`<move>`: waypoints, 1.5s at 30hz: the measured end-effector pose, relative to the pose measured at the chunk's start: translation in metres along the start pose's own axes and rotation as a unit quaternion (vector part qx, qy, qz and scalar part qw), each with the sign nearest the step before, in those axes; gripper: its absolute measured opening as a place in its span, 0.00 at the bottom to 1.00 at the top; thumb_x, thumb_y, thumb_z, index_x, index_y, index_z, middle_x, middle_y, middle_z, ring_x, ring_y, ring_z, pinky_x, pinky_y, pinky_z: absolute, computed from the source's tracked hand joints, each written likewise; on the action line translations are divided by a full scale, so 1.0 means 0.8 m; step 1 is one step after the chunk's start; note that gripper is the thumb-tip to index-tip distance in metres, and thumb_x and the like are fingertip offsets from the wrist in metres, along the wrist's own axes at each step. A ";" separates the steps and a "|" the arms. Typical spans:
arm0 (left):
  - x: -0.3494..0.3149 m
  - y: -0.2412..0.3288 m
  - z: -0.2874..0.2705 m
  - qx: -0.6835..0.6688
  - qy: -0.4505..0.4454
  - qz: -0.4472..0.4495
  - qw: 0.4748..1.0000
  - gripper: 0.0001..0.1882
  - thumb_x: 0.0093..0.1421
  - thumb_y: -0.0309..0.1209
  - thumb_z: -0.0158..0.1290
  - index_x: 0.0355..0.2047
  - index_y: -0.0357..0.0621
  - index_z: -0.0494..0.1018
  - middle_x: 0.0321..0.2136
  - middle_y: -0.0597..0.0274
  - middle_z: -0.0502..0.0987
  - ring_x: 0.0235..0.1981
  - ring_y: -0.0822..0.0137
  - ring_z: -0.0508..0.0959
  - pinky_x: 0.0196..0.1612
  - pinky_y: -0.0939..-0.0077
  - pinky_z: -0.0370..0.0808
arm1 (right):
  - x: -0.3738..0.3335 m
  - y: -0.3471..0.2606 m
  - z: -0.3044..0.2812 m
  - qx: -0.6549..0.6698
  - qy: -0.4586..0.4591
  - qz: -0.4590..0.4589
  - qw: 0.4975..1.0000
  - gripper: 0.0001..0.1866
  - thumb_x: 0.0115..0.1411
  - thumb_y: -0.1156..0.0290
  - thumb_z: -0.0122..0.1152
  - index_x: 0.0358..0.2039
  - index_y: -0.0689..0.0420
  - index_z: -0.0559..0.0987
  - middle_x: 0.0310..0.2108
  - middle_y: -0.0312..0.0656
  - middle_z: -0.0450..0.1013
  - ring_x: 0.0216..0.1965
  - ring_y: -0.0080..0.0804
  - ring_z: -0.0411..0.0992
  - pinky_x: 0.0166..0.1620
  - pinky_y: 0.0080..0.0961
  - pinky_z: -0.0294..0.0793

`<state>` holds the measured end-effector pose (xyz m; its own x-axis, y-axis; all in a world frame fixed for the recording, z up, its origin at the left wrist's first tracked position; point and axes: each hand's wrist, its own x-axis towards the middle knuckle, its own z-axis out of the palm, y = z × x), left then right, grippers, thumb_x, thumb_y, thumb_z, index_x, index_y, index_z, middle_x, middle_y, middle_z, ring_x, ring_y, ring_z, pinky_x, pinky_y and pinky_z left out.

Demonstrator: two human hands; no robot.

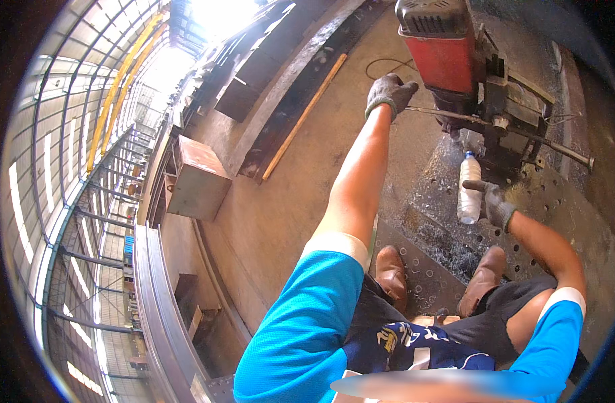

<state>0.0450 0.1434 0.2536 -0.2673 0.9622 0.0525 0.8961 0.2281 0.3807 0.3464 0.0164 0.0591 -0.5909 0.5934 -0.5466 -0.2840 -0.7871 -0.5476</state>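
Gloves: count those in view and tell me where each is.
2: left glove, beside the red machine; right glove, at the bottle.

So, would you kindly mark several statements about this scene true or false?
1. The right hand holds a plastic bottle. True.
2. The bottle has a red cap. False: its cap is blue.
3. The left hand is at the outer end of a metal lever on the drilling machine. True.
4. Both hands are bare. False: both wear grey gloves.
5. The machine's motor housing is mostly red below its dark top. True.
6. The long orange-yellow bar lies right of the machine in the picture. False: the bar lies to its left.
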 end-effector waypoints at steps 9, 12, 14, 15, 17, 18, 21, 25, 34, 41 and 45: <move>0.000 0.000 -0.001 -0.008 -0.023 -0.005 1.000 0.27 0.58 0.55 0.57 0.41 0.43 0.84 0.41 0.47 0.84 0.47 0.49 0.82 0.52 0.58 0.76 | 0.023 0.008 -0.024 -0.043 0.080 0.008 0.996 0.17 0.55 0.66 0.70 0.42 0.58 0.78 0.28 0.43 0.77 0.25 0.42 0.77 0.33 0.42 0.82; 0.000 -0.003 0.002 -0.018 -0.015 0.001 1.000 0.27 0.57 0.55 0.57 0.40 0.43 0.84 0.40 0.47 0.84 0.46 0.48 0.83 0.51 0.57 0.76 | 0.015 0.009 -0.025 -0.034 0.054 0.002 0.998 0.16 0.55 0.65 0.70 0.41 0.57 0.78 0.28 0.42 0.77 0.25 0.41 0.78 0.32 0.41 0.81; -0.001 -0.003 0.002 -0.014 -0.006 -0.001 1.000 0.27 0.57 0.55 0.57 0.40 0.43 0.84 0.40 0.46 0.84 0.46 0.48 0.82 0.51 0.57 0.76 | 0.007 0.006 -0.019 -0.023 0.038 0.005 0.999 0.16 0.55 0.65 0.70 0.41 0.58 0.78 0.28 0.42 0.77 0.25 0.42 0.78 0.33 0.41 0.81; -0.002 -0.002 0.002 -0.017 0.002 -0.001 1.000 0.27 0.57 0.55 0.57 0.40 0.43 0.84 0.41 0.46 0.84 0.46 0.48 0.82 0.51 0.57 0.76 | 0.002 0.004 -0.014 -0.019 0.035 0.002 0.999 0.15 0.55 0.65 0.70 0.41 0.58 0.78 0.28 0.43 0.78 0.25 0.43 0.78 0.33 0.42 0.82; -0.002 0.000 0.000 -0.012 0.002 -0.010 1.000 0.28 0.56 0.55 0.58 0.41 0.43 0.83 0.42 0.44 0.83 0.47 0.47 0.82 0.52 0.57 0.76 | -0.006 -0.001 -0.005 -0.009 0.047 0.001 0.999 0.16 0.56 0.65 0.70 0.41 0.58 0.78 0.29 0.43 0.78 0.26 0.43 0.79 0.35 0.43 0.83; -0.004 -0.001 0.001 -0.013 -0.010 -0.009 1.000 0.28 0.56 0.56 0.58 0.42 0.43 0.83 0.42 0.44 0.83 0.47 0.47 0.82 0.52 0.57 0.76 | -0.009 -0.003 -0.001 -0.011 0.044 0.005 0.999 0.16 0.57 0.65 0.70 0.41 0.58 0.78 0.29 0.43 0.78 0.26 0.43 0.79 0.35 0.43 0.83; -0.002 0.000 -0.001 -0.013 -0.025 -0.010 1.000 0.29 0.56 0.56 0.59 0.42 0.43 0.83 0.41 0.45 0.84 0.47 0.48 0.82 0.53 0.58 0.76 | -0.015 -0.009 0.009 -0.047 0.052 0.001 0.998 0.17 0.57 0.64 0.71 0.43 0.58 0.79 0.30 0.43 0.79 0.27 0.42 0.79 0.36 0.43 0.84; 0.000 -0.003 0.002 -0.030 -0.013 -0.006 0.999 0.29 0.54 0.54 0.61 0.43 0.41 0.83 0.44 0.43 0.83 0.50 0.47 0.81 0.53 0.57 0.76 | -0.014 -0.006 0.012 -0.061 0.074 0.001 0.995 0.18 0.57 0.63 0.71 0.44 0.58 0.79 0.32 0.43 0.79 0.28 0.41 0.79 0.37 0.42 0.84; 0.008 -0.013 0.011 -0.035 -0.030 -0.018 0.999 0.27 0.58 0.55 0.59 0.46 0.46 0.83 0.43 0.49 0.84 0.46 0.53 0.83 0.53 0.61 0.77 | 0.009 0.010 -0.017 -0.053 0.074 -0.031 0.995 0.16 0.58 0.66 0.66 0.43 0.63 0.80 0.32 0.46 0.79 0.28 0.43 0.80 0.37 0.40 0.84; 0.014 -0.018 0.020 -0.042 -0.025 0.015 0.999 0.29 0.55 0.57 0.62 0.40 0.42 0.85 0.34 0.54 0.86 0.39 0.57 0.85 0.47 0.62 0.78 | 0.008 0.017 -0.029 -0.178 0.035 -0.056 0.982 0.24 0.74 0.56 0.38 0.58 0.52 0.79 0.45 0.49 0.79 0.36 0.38 0.81 0.46 0.40 0.84; 0.015 -0.018 0.020 -0.015 -0.056 0.022 0.998 0.32 0.61 0.61 0.55 0.46 0.44 0.83 0.43 0.50 0.83 0.43 0.56 0.82 0.48 0.62 0.75 | 0.003 0.010 -0.015 -0.128 0.068 -0.008 0.989 0.19 0.63 0.62 0.63 0.50 0.59 0.81 0.36 0.46 0.81 0.30 0.38 0.82 0.38 0.37 0.83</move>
<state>0.0344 0.1541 0.2338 -0.1851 0.9822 -0.0322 0.8948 0.1820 0.4077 0.3518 0.0132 0.0458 -0.4759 0.6366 -0.6069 -0.0815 -0.7190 -0.6902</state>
